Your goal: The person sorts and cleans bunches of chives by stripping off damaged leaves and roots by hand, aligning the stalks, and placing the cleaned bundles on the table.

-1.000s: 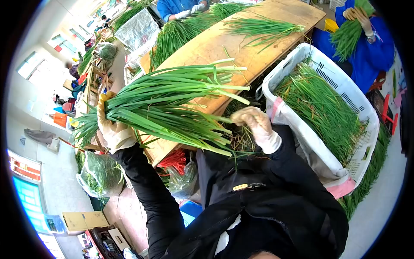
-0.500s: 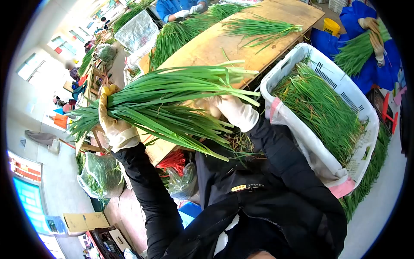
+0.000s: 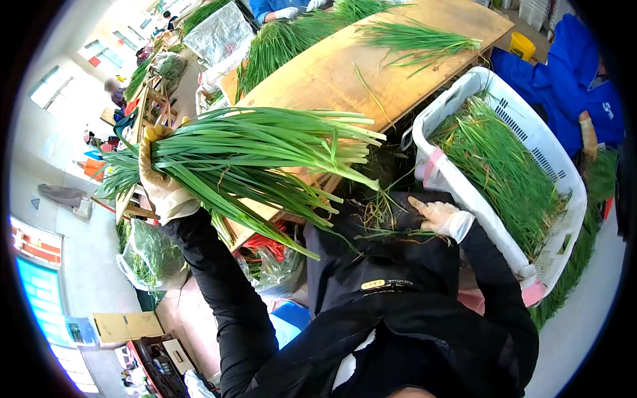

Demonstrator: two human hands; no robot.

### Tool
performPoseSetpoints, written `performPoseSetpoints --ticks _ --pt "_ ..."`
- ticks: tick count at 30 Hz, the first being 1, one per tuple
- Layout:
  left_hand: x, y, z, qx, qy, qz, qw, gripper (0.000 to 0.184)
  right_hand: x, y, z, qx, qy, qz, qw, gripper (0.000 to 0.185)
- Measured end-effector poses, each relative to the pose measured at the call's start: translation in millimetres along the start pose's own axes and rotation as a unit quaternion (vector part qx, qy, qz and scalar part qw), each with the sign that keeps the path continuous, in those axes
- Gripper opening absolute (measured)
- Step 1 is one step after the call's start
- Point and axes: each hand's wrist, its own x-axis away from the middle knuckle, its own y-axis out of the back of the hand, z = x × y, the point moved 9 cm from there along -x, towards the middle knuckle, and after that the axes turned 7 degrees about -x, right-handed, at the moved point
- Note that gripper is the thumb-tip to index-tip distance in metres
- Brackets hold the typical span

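My gloved left hand (image 3: 159, 174) is closed around a thick bunch of garlic chives (image 3: 265, 142), held up over the near edge of the table. The green tips stick out left past the hand, and the pale stem ends fan out to the right. My gloved right hand (image 3: 439, 215) is low over my dark lap, apart from the bunch, its index finger stretched out. Loose chive scraps (image 3: 385, 211) lie on the lap just left of its fingers; whether the hand touches them I cannot tell.
A white crate (image 3: 494, 255) on my right holds chives (image 3: 507, 179). On the wooden table (image 3: 318, 83) lie a small chive bunch (image 3: 431, 43) and a larger pile (image 3: 285, 53). A co-worker in blue (image 3: 564, 73) stands at the right; another's gloved hands show at the back.
My right hand has left the stem end of the bunch and moved down and right to my lap. The left hand still holds the chives, shifted slightly left.
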Motion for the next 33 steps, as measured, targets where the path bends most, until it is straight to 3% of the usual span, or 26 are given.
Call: performPoseSetpoints --ticks 1,3,4,7,9,11,13,14,15,17,18,19,21,22,23,24,25,27,28,31,33 --pt "-3.9 1.1 1.6 0.009 0.002 -0.002 1.000 0.017 -1.5 -7.2 4.6 -0.011 0.011 0.017 1.000 0.082" --pt "-4.8 -10.6 10.2 0.029 -0.005 0.049 0.998 0.018 -8.5 34.1 50.3 -0.203 0.230 -0.142 0.941 0.077" --pt "-4.9 -7.8 13.9 -0.011 -0.009 0.035 0.999 0.019 -18.8 44.9 68.8 -0.326 0.273 -0.106 0.899 0.071" --pt "2.5 -23.3 24.1 -0.004 -0.003 0.022 1.000 0.020 -38.0 71.5 124.6 -0.632 0.330 -0.039 0.700 0.051" --pt "9.0 -30.0 22.1 -0.041 -0.019 0.012 0.999 0.022 -77.2 57.4 127.0 -0.458 0.457 -0.155 0.747 0.039" --pt "20.3 -39.6 9.0 -0.094 -0.076 0.023 0.992 0.023 -117.4 30.0 129.6 -0.407 0.365 -0.221 0.808 0.028" --pt "19.2 -53.2 7.5 0.104 -0.014 0.245 0.964 0.019 -1.3 104.4 163.2 -0.272 0.434 -0.486 0.709 0.028" --pt "-10.7 -4.2 3.2 0.214 -0.010 0.237 0.948 0.014 -4.2 96.2 162.5 -0.306 0.424 -0.396 0.755 0.034" --pt "-7.7 -8.2 -8.1 0.300 -0.096 0.265 0.911 0.007 -20.9 76.6 152.0 -0.322 0.439 -0.347 0.764 0.030" --pt "0.6 6.9 -21.6 0.288 -0.167 0.242 0.911 0.004 -37.5 43.9 125.9 -0.350 0.352 -0.226 0.838 0.022" --pt "18.1 -28.5 -9.5 0.419 -0.020 0.317 0.850 0.003 -36.4 29.3 113.1 -0.276 0.344 -0.243 0.864 0.019" --pt "24.4 -28.7 -11.6 0.425 -0.048 0.307 0.850 0.007 -37.9 11.4 99.1 -0.200 0.334 -0.258 0.884 0.018" --pt "32.6 -27.7 -13.6 0.438 -0.061 0.298 0.846 0.008 -67.7 -53.6 45.3 -0.074 0.139 -0.109 0.982 0.018" --pt "34.1 -30.6 -12.4 0.445 -0.027 0.318 0.837 0.010 -67.9 -67.9 28.8 -0.062 0.087 -0.053 0.993 0.019" --pt "34.1 -29.4 -12.2 0.445 -0.029 0.316 0.837 0.010 -66.3 -81.7 11.7 -0.048 0.036 0.003 0.998 0.021" --pt "37.4 -33.5 -15.9 0.462 -0.038 0.347 0.815 0.009 -68.3 -92.7 3.3 -0.049 -0.001 0.085 0.995 0.043" --pt "40.8 -39.5 -20.0 0.477 -0.046 0.380 0.791 0.009 -67.0 -90.4 2.8 -0.048 -0.001 0.086 0.995 0.043" --pt "45.9 -50.5 -24.1 0.484 -0.051 0.394 0.780 0.008 -51.9 -54.9 26.9 -0.099 0.086 0.003 0.991 0.072" --pt "49.3 -55.5 -25.7 0.505 -0.041 0.399 0.764 0.009 -47.1 -34.7 39.6 -0.125 0.078 0.021 0.989 0.090" --pt "55.6 -66.0 -31.4 0.538 -0.027 0.434 0.722 0.016 -37.5 26.1 72.1 -0.254 0.217 -0.092 0.938 0.076" --pt "63.1 -77.5 -30.5 0.528 -0.019 0.404 0.746 0.021 -45.1 34.8 77.9 -0.461 0.239 -0.034 0.854 0.062"
